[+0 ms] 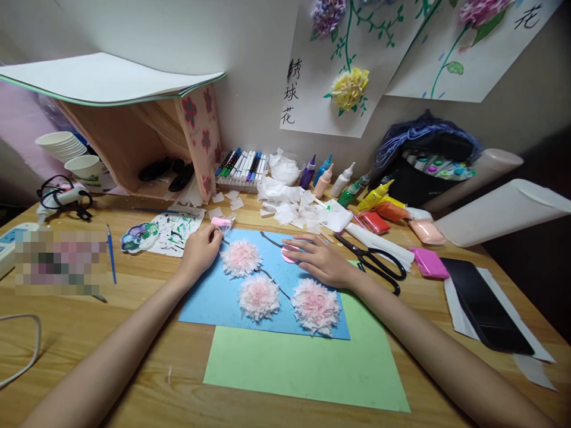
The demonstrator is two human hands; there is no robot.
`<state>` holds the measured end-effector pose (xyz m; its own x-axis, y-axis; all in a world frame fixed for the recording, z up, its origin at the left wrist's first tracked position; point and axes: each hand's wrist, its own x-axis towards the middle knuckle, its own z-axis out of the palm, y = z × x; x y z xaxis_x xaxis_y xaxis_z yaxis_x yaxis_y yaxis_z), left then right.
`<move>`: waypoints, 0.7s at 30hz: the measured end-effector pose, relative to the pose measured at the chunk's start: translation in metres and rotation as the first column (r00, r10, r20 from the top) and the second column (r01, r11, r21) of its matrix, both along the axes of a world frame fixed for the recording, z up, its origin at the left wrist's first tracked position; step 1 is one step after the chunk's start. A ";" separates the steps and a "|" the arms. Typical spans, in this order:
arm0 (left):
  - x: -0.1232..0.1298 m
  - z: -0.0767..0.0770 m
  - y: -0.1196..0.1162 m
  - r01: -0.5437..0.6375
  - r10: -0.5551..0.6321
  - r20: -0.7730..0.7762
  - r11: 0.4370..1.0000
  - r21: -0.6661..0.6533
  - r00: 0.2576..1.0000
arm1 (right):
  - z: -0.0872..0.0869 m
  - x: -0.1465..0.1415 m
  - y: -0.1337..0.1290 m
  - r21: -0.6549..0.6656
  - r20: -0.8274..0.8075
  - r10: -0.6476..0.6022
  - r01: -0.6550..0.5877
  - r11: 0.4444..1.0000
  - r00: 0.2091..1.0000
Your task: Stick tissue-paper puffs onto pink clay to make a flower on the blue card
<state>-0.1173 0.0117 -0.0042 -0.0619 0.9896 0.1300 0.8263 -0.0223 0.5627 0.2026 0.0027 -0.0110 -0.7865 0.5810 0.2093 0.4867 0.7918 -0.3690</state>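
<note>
The blue sheet [205, 303] carries pale pink flowers [259, 297] and dark brown stems [279, 288], the nearer sheet [307, 371] is light green, the scissors [366, 252] at right black, and the far-left box [196, 148] peach with a dark floral pattern.

A single camera, worn on the person's head, is looking forward and down across the tabletop [151, 356] from above its near side. The forearms [138, 333] are running away from the lens, entering from near left and near right, and the left hand [202, 242] and right hand [319, 258] are showing around mid-view. The view is spreading wide, taking in the far wall [250, 47] and spanning from stacked paper cups [62, 144] at left to a phone [486, 306] at right.
</note>
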 end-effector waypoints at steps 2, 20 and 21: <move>-0.001 -0.001 0.001 0.010 -0.010 0.014 1.000 -0.010 1.000 | 0.000 0.000 -0.001 0.023 -0.018 -0.018 0.019 1.000 1.000; -0.001 0.000 0.004 0.021 -0.023 -0.052 0.999 -0.044 0.998 | -0.002 0.004 -0.002 0.079 -0.033 0.100 -0.097 0.992 0.994; -0.001 0.000 0.004 0.021 -0.023 -0.051 0.999 -0.043 0.998 | -0.002 0.005 -0.002 0.088 -0.042 0.104 -0.100 0.991 0.994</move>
<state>-0.1186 0.0154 -0.0043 -0.0347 0.9953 0.0906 0.8539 -0.0176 0.5202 0.2079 0.0002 -0.0134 -0.8290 0.4768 0.2924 0.3861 0.8660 -0.3176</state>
